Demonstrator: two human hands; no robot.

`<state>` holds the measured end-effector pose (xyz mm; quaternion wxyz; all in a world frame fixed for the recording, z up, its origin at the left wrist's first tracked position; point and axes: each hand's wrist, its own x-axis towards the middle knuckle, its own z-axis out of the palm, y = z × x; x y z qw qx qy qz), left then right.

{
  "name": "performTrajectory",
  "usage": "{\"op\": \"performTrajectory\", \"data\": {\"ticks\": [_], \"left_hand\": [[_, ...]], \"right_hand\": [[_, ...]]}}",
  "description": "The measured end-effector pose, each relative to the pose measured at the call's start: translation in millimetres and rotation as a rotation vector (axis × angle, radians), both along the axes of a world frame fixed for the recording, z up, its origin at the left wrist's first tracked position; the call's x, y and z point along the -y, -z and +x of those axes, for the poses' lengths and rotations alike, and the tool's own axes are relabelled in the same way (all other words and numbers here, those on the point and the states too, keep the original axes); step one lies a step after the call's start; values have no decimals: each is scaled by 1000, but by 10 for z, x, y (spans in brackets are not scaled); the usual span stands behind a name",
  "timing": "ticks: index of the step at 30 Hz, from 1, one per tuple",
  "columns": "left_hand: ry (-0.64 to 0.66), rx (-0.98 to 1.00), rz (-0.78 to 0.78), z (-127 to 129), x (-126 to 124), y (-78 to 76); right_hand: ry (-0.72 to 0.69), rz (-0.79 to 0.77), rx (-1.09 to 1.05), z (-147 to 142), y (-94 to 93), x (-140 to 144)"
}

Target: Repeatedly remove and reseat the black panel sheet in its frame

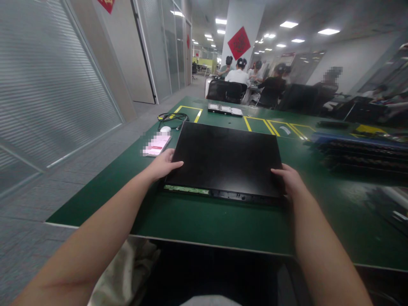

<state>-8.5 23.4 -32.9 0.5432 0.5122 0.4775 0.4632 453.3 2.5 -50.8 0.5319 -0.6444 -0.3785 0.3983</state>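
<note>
Hands on a flat black panel (227, 157), 1 at each near corner. Panel lies face-down or blank on the green table (191, 216), long side toward the person, a strip of green circuit board (186, 189) showing along its near edge. Left hand (162, 165) rests on the near left corner, fingers laid flat over the top surface, thumb at the edge; a loose hold, not a clench. Right hand (288, 180) sits at the near right corner, fingers curled around the side edge, gripping the panel. Just beside the panel's left edge, a phone with a pink screen (157, 145); beyond it a white mouse (165, 129) and a coil of black cable (170, 117). Yellow tape lines (270, 126) mark boxes on the far tabletop. Stacked dark trays (360, 154) lie to the right, well apart from the hands. Several people sit in chairs past the table's far end, backs turned.
</note>
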Motion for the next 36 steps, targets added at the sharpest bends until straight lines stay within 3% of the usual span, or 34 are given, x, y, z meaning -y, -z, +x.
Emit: {"op": "performTrajectory", "data": {"ticks": [36], "left_hand": [[1,-10,0,28,24,-41]], "right_hand": [[50,-34,2,-94,-58,40]]}}
